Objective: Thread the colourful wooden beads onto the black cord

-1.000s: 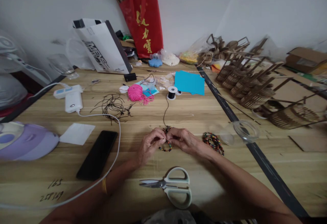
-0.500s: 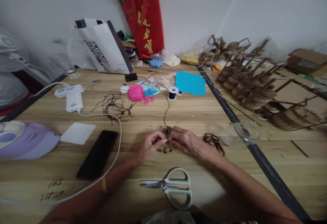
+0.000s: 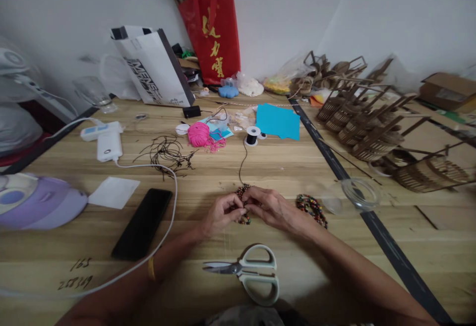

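A multicoloured string of beads (image 3: 244,220) lies between my hands at the table's middle, partly hidden by my fingers. My left hand (image 3: 222,212) pinches part of it with thumb and forefinger. From the other side, the fingers of my right hand (image 3: 268,204) are closed on it too. Black cord (image 3: 241,165) runs from the beads back to a white spool (image 3: 252,136). A second heap of beaded strings (image 3: 311,209) rests beside my right wrist. Scissors with pale handles (image 3: 260,272) lie spread on the table in front of me.
Left of my hands are a black phone (image 3: 143,224), a white cable (image 3: 174,197) and loose black cord pieces (image 3: 165,155). Pink yarn (image 3: 199,134) and blue sheets (image 3: 278,121) lie farther back. Small woven baskets (image 3: 366,128) and a clear round lid (image 3: 360,193) are at the right.
My left fingertips have shifted slightly right, closer to my right fingers. The bead loop beneath them now shows less. The scissors have not moved.
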### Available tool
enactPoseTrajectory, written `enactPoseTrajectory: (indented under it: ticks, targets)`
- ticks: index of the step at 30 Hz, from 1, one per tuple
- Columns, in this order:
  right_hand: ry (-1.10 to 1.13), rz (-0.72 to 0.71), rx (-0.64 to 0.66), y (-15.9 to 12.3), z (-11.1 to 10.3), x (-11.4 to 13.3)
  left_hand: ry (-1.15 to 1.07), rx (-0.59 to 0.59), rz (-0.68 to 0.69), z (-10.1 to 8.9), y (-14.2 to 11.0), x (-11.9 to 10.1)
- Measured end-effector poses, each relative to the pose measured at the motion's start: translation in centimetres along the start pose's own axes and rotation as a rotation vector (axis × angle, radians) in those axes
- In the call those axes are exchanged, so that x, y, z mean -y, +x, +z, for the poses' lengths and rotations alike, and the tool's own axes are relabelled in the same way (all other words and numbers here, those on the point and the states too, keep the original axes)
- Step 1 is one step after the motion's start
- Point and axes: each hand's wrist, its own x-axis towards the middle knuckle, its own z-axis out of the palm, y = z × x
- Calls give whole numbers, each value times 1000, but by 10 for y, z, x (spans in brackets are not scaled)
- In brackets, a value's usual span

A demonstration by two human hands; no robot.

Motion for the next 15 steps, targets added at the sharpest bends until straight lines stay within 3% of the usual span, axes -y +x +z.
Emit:
enactPoseTrajectory:
  ticks: [7, 15]
  targets:
    - [-42, 8, 28, -2, 4, -4, 11, 11, 5, 0, 1, 4]
    - [-134, -77, 42, -1, 6, -1, -24, 15, -24, 0, 0, 4]
